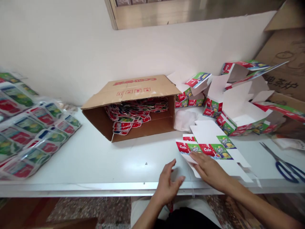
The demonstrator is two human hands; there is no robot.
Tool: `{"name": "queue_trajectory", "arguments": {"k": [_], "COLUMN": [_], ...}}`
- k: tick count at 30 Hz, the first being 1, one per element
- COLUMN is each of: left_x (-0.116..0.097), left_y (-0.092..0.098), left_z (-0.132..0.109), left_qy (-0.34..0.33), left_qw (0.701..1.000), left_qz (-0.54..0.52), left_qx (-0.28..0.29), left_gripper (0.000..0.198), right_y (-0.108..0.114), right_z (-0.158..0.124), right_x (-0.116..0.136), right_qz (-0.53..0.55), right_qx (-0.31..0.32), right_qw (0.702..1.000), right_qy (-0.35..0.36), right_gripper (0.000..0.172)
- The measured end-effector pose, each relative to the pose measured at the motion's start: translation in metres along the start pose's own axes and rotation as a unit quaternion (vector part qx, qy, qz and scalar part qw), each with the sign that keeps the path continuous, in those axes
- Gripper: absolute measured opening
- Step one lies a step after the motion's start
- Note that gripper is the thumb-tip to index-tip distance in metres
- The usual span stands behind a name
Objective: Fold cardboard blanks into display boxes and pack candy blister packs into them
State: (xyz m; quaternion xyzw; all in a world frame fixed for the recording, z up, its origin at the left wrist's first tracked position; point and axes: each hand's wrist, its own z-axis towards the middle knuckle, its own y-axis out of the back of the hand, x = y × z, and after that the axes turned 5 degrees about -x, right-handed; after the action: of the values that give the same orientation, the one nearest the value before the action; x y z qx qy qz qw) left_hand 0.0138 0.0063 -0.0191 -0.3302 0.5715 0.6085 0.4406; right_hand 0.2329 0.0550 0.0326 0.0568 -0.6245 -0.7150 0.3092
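My right hand (pixel 209 170) lies flat, fingers stretched out, on a stack of unfolded printed carton blanks (pixel 214 146) marked Cola and Sprite at the table's front right. Just left of the blanks, my left hand (pixel 168 183) hovers over the white table (pixel 102 159), its fingers apart and empty. A brown cardboard box (pixel 133 106) lies on its side behind my hands, its open mouth facing me, filled with small red, white and green packets (pixel 133 116).
A heap of folded and half-folded printed cartons (pixel 228 105) sits at the back right. Shrink-wrapped bundles of packets (pixel 26 133) cover the left end. Blue-handled scissors (pixel 286 165) lie at the right edge. A large brown carton (pixel 286 54) stands at the far right.
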Motion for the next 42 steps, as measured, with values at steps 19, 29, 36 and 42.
{"name": "queue_trajectory", "arguments": {"k": [19, 29, 36, 42], "left_x": [-0.105, -0.138, -0.078, -0.077], "left_y": [0.108, 0.141, 0.114, 0.117], "left_z": [0.020, 0.060, 0.134, 0.094], "left_qy": [-0.183, -0.093, -0.058, -0.154], "left_qw": [0.954, 0.849, 0.889, 0.929], "left_qz": [0.105, 0.514, 0.441, 0.321], "left_qx": [-0.211, 0.076, 0.114, -0.097], "left_gripper": [0.039, 0.033, 0.013, 0.039], "right_y": [0.089, 0.041, 0.002, 0.000], "right_z": [0.086, 0.061, 0.072, 0.088], "right_x": [0.093, 0.070, 0.057, 0.047], "right_qz": [0.160, -0.081, -0.190, -0.187], "right_qx": [-0.184, -0.007, 0.151, 0.158], "right_qw": [0.968, 0.994, 0.965, 0.965], "right_qy": [0.066, -0.071, -0.097, -0.092], "right_gripper": [0.034, 0.031, 0.029, 0.031]}}
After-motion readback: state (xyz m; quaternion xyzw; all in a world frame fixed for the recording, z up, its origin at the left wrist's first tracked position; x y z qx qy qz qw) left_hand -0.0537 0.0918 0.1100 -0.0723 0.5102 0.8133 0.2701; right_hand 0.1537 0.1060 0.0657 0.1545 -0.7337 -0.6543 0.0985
